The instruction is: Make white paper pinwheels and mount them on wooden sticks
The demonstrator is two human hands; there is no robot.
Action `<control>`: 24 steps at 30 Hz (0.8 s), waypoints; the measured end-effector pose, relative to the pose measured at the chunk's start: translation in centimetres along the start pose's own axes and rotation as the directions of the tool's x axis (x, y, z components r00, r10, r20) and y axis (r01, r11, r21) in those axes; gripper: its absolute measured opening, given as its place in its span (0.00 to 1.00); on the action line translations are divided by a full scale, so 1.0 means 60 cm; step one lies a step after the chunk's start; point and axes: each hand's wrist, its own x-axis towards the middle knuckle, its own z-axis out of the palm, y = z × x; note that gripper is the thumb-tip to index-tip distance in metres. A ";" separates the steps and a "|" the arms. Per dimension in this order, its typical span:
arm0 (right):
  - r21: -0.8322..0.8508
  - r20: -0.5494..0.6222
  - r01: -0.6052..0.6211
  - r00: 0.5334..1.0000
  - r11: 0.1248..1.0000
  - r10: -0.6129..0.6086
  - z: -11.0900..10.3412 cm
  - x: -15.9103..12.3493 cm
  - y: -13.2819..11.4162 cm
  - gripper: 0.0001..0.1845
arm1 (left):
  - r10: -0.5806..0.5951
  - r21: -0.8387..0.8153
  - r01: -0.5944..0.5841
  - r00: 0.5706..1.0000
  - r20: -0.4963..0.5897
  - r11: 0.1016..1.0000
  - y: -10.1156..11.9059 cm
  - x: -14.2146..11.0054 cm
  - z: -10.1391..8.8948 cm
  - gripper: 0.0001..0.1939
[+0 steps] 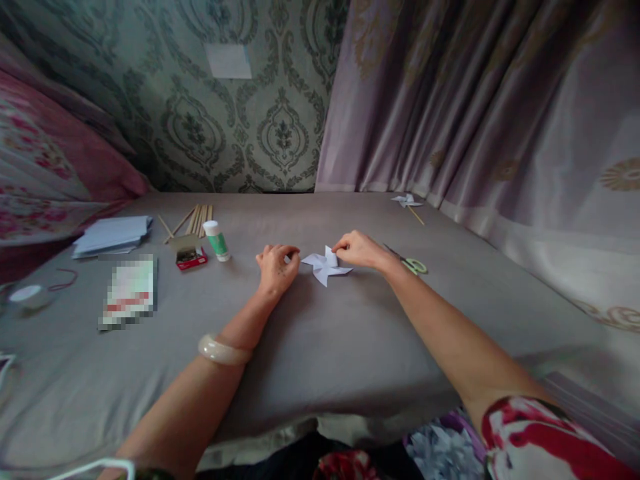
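Note:
A white paper pinwheel (326,265) lies on the cloth-covered surface in front of me, its pointed blades spread. My right hand (359,249) pinches the upper right part of it, the other fingers curled in. Just left of the pinwheel is my left hand (280,268), thumb and forefinger brought together in a ring; whatever they hold, if anything, is too small to make out. Green-handled scissors (414,265) lie behind my right wrist, partly covered by it. To the left of my left hand stands a green and white glue stick (217,241).
An open small red box (191,257) sits beside several wooden sticks (201,221). Farther left are stacked white paper (113,235), a blurred packet (131,291) and a small white-topped round container (29,296). A finished pinwheel on a stick (407,201) lies at the far right.

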 end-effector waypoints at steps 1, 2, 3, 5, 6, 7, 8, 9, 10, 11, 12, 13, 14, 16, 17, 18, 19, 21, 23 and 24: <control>0.006 -0.079 0.012 0.997 1.000 -0.012 0.007 -0.006 0.008 0.18 | -0.018 -0.006 0.018 1.000 0.004 1.000 0.001 0.000 -0.001 0.13; 0.000 -0.130 0.035 0.991 0.999 -0.035 0.015 -0.013 0.012 0.19 | -0.032 -0.008 0.032 0.999 0.012 0.999 0.002 0.001 -0.001 0.13; -0.013 -0.151 0.064 0.986 0.998 -0.065 0.023 -0.021 0.013 0.19 | -0.044 -0.008 0.044 0.999 0.022 0.999 0.003 0.001 -0.002 0.13; -0.034 -0.147 0.116 0.982 0.993 -0.120 0.039 -0.033 0.007 0.20 | -0.061 -0.003 0.062 0.997 0.040 0.998 0.005 0.001 -0.003 0.14; -0.044 -0.136 0.131 0.981 0.990 -0.136 0.044 -0.037 0.001 0.20 | -0.066 0.001 0.066 0.997 0.044 0.998 0.005 0.001 -0.003 0.14; -0.058 -0.122 0.136 0.982 0.989 -0.142 0.049 -0.040 -0.005 0.20 | -0.069 0.005 0.068 0.997 0.043 0.998 0.005 0.001 -0.003 0.14; -0.077 -0.109 0.131 0.984 0.988 -0.139 0.051 -0.042 -0.012 0.21 | -0.070 0.007 0.070 0.997 0.041 0.998 0.005 0.001 -0.003 0.14; -0.101 -0.097 0.120 0.987 0.988 -0.129 0.053 -0.043 -0.018 0.20 | -0.071 0.008 0.070 0.997 0.039 0.997 0.004 0.001 -0.003 0.14; -0.127 -0.087 0.109 0.989 0.986 -0.120 0.053 -0.044 -0.024 0.20 | -0.070 0.009 0.069 0.997 0.037 0.998 0.003 0.002 -0.002 0.14; -0.153 -0.077 0.102 0.990 0.983 -0.115 0.053 -0.044 -0.028 0.20 | -0.069 0.010 0.068 0.997 0.034 0.998 0.002 0.002 -0.002 0.14; -0.177 -0.066 0.102 0.991 0.979 -0.115 0.053 -0.043 -0.032 0.20 | -0.068 0.012 0.067 0.997 0.030 0.998 0.000 0.002 -0.001 0.14; -0.194 -0.056 0.105 0.992 0.975 -0.117 0.052 -0.042 -0.034 0.19 | -0.066 0.013 0.066 0.997 0.027 0.998 -0.001 0.002 0.000 0.14; -0.205 -0.047 0.107 0.992 0.973 -0.119 0.052 -0.041 -0.035 0.19 | -0.063 0.014 0.062 0.998 0.024 0.998 -0.001 0.001 0.000 0.15; -0.199 -0.021 0.104 0.994 0.975 -0.110 0.052 -0.036 -0.034 0.19 | -0.057 0.012 0.057 0.998 0.024 0.998 -0.002 0.001 0.001 0.15; -0.183 -0.007 0.096 0.995 0.978 -0.099 0.051 -0.032 -0.032 0.19 | -0.054 0.010 0.053 0.998 0.027 0.999 -0.001 0.000 0.001 0.14; -0.159 0.010 0.085 0.996 0.984 -0.084 0.051 -0.027 -0.029 0.19 | -0.052 0.008 0.052 0.998 0.031 0.999 0.000 0.000 0.001 0.14; -0.130 0.035 0.073 0.997 0.989 -0.069 0.050 -0.022 -0.027 0.19 | -0.052 0.006 0.052 0.998 0.035 0.999 0.001 -0.001 0.001 0.14; -0.072 0.088 0.047 0.995 0.996 -0.041 0.046 -0.012 -0.021 0.20 | -0.051 0.005 0.051 0.998 0.044 0.999 0.004 -0.002 0.001 0.15; -0.037 0.126 0.030 0.992 0.999 -0.025 0.039 -0.003 -0.019 0.21 | -0.049 0.009 0.048 0.997 0.056 0.999 0.007 -0.003 0.000 0.15; -0.029 0.135 0.026 0.991 0.999 -0.022 0.034 0.001 -0.018 0.21 | -0.045 0.014 0.044 0.997 0.062 0.999 0.007 -0.003 -0.001 0.15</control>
